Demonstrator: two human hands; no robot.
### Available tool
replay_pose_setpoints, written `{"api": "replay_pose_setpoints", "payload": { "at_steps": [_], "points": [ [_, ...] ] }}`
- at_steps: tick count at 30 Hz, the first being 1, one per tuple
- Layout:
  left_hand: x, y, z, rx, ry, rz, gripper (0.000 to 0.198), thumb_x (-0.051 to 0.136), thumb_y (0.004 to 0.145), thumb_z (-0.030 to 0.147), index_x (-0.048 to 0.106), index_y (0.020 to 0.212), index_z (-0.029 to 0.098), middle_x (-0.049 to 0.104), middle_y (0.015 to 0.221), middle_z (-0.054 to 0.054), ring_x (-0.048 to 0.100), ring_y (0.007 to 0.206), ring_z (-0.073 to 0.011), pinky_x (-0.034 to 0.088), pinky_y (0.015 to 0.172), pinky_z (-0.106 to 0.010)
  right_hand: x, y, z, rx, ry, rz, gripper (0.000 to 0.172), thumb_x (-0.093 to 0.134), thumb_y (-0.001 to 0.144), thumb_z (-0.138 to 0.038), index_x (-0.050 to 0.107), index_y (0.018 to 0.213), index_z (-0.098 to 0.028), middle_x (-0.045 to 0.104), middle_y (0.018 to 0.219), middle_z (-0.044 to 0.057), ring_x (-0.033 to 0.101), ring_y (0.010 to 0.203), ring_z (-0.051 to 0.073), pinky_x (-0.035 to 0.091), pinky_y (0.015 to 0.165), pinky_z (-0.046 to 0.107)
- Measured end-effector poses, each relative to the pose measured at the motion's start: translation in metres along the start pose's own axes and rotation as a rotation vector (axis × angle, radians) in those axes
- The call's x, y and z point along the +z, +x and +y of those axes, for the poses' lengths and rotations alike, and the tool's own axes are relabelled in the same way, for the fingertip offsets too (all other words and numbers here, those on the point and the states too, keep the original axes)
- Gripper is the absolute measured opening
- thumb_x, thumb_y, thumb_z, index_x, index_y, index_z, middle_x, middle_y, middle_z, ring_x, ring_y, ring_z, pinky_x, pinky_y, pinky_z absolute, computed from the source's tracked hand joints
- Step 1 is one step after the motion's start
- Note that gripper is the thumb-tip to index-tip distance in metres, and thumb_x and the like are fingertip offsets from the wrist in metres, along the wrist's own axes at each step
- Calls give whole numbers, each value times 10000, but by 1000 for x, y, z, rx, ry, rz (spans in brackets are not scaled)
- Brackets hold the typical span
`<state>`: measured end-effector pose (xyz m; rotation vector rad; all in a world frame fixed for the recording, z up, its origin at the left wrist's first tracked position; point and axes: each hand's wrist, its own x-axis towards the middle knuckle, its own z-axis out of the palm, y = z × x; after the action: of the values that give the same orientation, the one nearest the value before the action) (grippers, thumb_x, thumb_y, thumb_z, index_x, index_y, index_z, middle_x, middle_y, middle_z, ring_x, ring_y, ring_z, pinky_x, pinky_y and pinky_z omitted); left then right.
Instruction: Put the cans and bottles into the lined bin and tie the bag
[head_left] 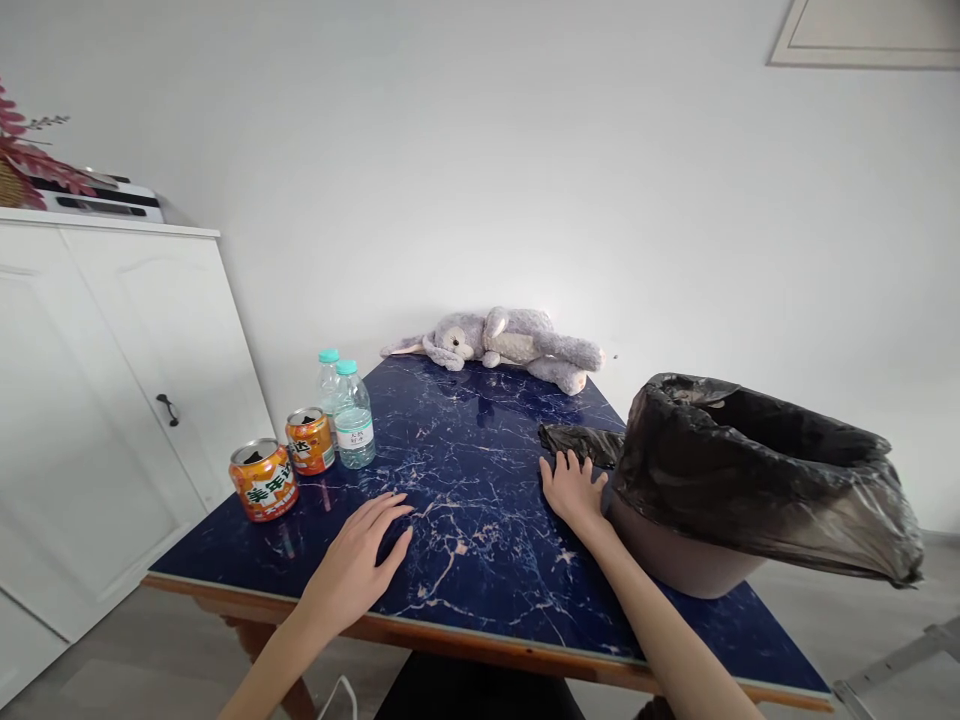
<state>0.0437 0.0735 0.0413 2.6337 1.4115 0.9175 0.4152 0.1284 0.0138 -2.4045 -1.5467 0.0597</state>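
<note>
My left hand rests open on the blue marbled table, fingers spread, holding nothing. To its left stand two orange cans, the nearer one and another, beside two clear bottles with teal caps, the front one labelled. My right hand lies open with its fingers apart, just in front of a folded black plastic bag; whether the fingertips touch it I cannot tell. Right of that hand sits a bin lined with a black bag.
A grey plush rabbit lies on its side at the table's far edge, by the wall. On the left is a white cabinet with a device and pink plant on top. Part of a metal frame shows at lower right.
</note>
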Motion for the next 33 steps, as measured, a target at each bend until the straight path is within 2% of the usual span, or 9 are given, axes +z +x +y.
{"api": "replay_pose_setpoints", "payload": {
  "at_steps": [7, 13, 16, 19, 25, 28, 33],
  "points": [
    [1, 1, 0, -2, 15, 0, 382, 496, 1070, 500, 694, 1324, 294, 680, 1469, -46, 608, 1408, -297, 520, 1182, -521, -8, -22, -1, -38, -11, -91, 766, 200, 1110, -572, 340, 1678, -78, 237, 1763, 198, 193, 1603, 499, 201, 1243, 706],
    [-2, 4, 0, 25, 5, -25, 400, 493, 1068, 514, 700, 1323, 287, 677, 1476, -52, 613, 1406, -292, 512, 1194, -509, -8, -84, 14, -226, -22, -84, 756, 303, 1103, -582, 300, 1695, -112, 193, 1774, 163, 150, 1643, 404, 140, 1318, 605],
    [-2, 5, 0, 19, 2, -49, 414, 490, 1066, 528, 690, 1347, 298, 664, 1499, -44, 588, 1435, -297, 492, 1211, -522, -7, -117, 29, -358, 48, -13, 763, 258, 1101, -634, 317, 1694, -157, 218, 1770, 102, 178, 1645, 356, 186, 1334, 572],
    [-1, 5, 0, 9, 8, -62, 426, 484, 1067, 537, 681, 1362, 301, 656, 1514, -38, 567, 1458, -297, 461, 1233, -542, -11, -138, 40, -429, 115, 15, 736, 254, 1101, -653, 349, 1685, -215, 252, 1761, 43, 216, 1640, 330, 250, 1331, 554],
    [0, 6, 2, 27, 20, -59, 420, 465, 1072, 514, 678, 1366, 302, 664, 1507, -22, 568, 1459, -292, 445, 1245, -538, -21, -145, 39, -427, 174, 33, 691, 280, 1114, -614, 405, 1661, -212, 307, 1740, 41, 273, 1623, 331, 317, 1313, 567],
    [-3, 6, 5, 29, 18, -60, 411, 466, 1073, 505, 683, 1361, 310, 672, 1497, -12, 584, 1445, -283, 484, 1219, -509, -22, -145, 38, -420, 209, 56, 678, 322, 1112, -597, 432, 1649, -199, 340, 1728, 51, 284, 1618, 336, 318, 1316, 566],
    [-7, 6, 10, 26, 14, -55, 411, 458, 1074, 507, 703, 1338, 309, 684, 1480, -20, 633, 1393, -280, 544, 1163, -475, -24, -147, 39, -406, 228, 22, 668, 322, 1115, -569, 428, 1648, -181, 349, 1718, 38, 282, 1618, 329, 310, 1322, 563]
  ]
}}
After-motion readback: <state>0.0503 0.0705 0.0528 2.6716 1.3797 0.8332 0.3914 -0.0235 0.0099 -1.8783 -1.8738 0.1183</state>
